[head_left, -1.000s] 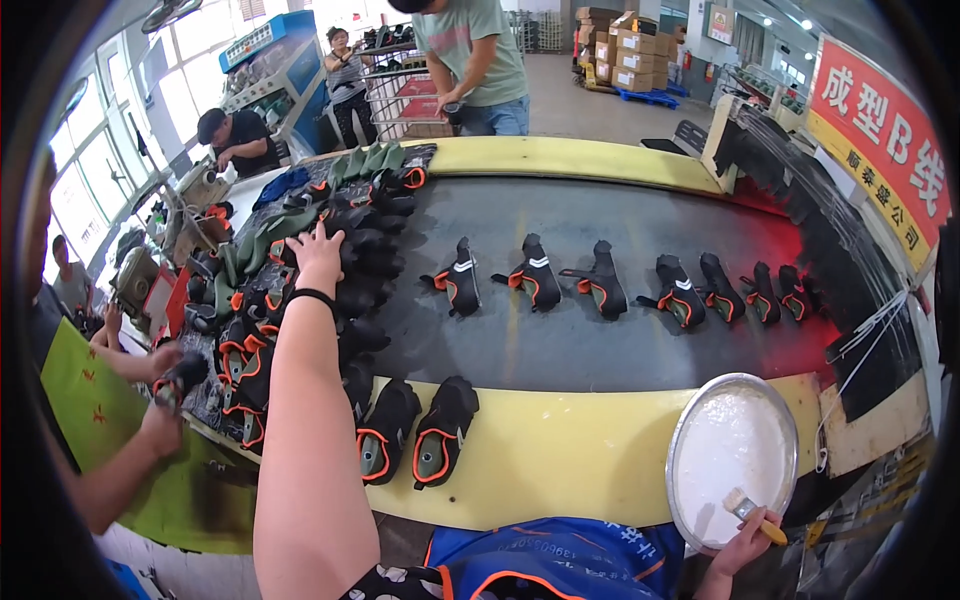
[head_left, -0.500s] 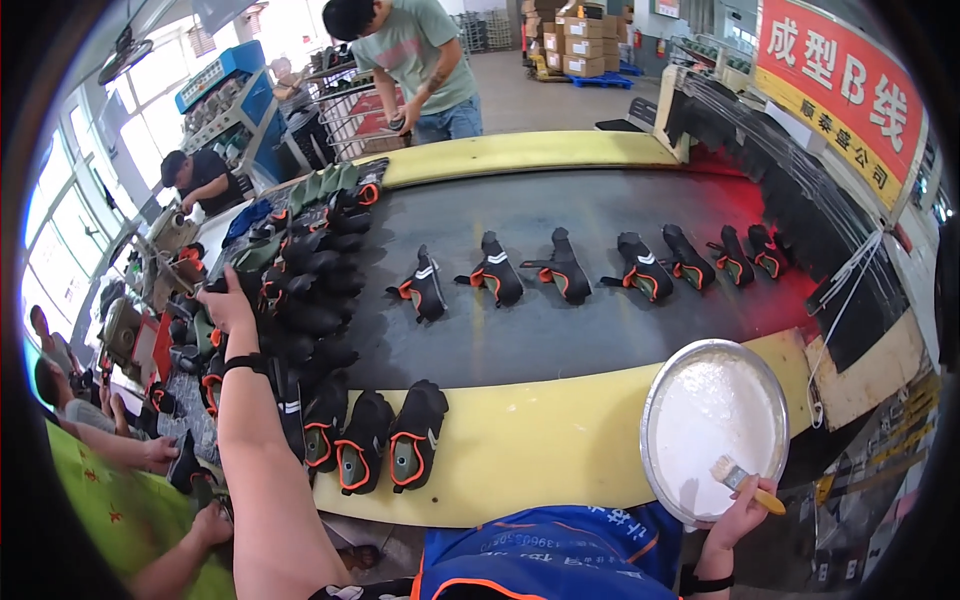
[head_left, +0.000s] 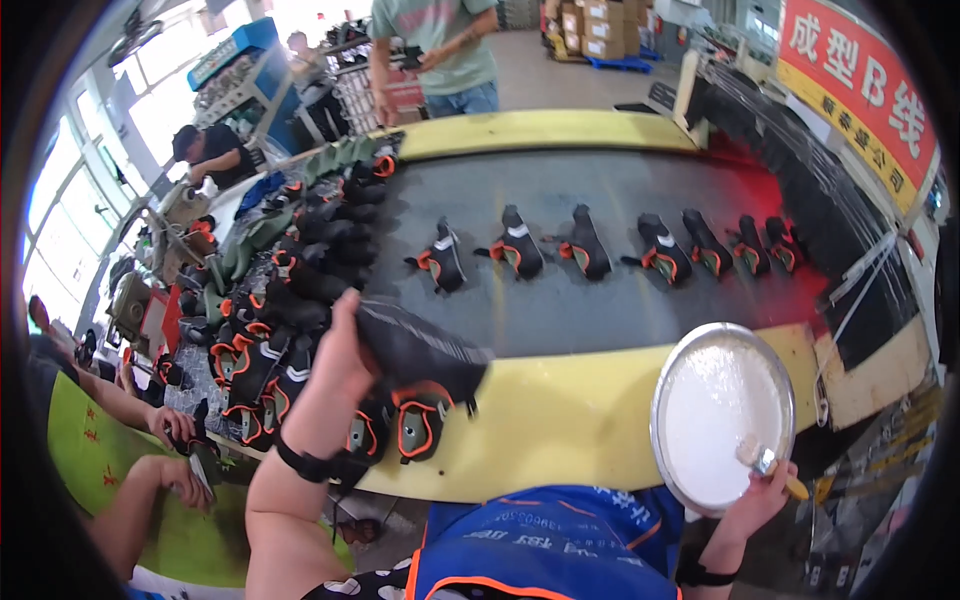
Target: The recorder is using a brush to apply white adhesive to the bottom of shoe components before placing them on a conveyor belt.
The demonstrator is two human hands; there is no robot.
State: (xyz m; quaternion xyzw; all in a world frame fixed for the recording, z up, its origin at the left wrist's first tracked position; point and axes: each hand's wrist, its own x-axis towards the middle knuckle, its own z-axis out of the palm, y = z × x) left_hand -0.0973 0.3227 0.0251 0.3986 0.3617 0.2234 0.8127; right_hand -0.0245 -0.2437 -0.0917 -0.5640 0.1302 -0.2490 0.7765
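My left hand (head_left: 350,350) is closed around a black shoe (head_left: 425,345) with orange trim, held tilted above the near yellow ledge. Other black shoes (head_left: 418,430) on green lasts stand upside or sideways below it; my hand and the held shoe partly cover them. At the right, my right hand (head_left: 765,500) grips a paintbrush (head_left: 795,487) with a yellow handle. Its bristles rest over a round metal basin (head_left: 655,430) of white liquid, against the inner lower side.
A dark conveyor belt (head_left: 480,320) carries several black shoes in a row towards a red-lit tunnel (head_left: 745,180). More shoes crowd the table at the left. A co-worker in a lime-green top (head_left: 110,480) handles a shoe close to my left arm. Another person (head_left: 450,60) stands beyond the belt.
My left hand has come back right from the crowded table with a black shoe in it. The brush has moved slightly right in the basin. The whole view has shifted a little.
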